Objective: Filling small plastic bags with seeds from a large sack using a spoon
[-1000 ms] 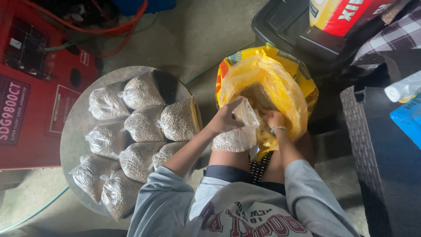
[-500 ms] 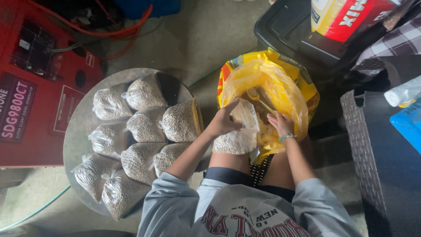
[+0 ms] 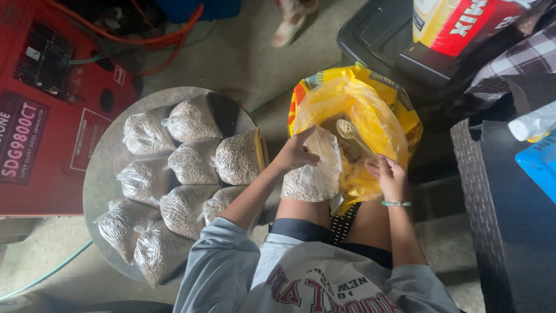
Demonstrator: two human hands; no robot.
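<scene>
The left hand (image 3: 295,155) pinches the clear bag (image 3: 313,174) of pellets open at its rim, beside the yellow sack (image 3: 370,116); the right hand (image 3: 389,177) grips a scoop (image 3: 350,130) (loaded). Filled bags (image 3: 191,159) lie at nine o'clock.

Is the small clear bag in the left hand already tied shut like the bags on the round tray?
No. The left hand holds the small clear bag open at its top, while the filled bags on the round tray are knotted.
</scene>
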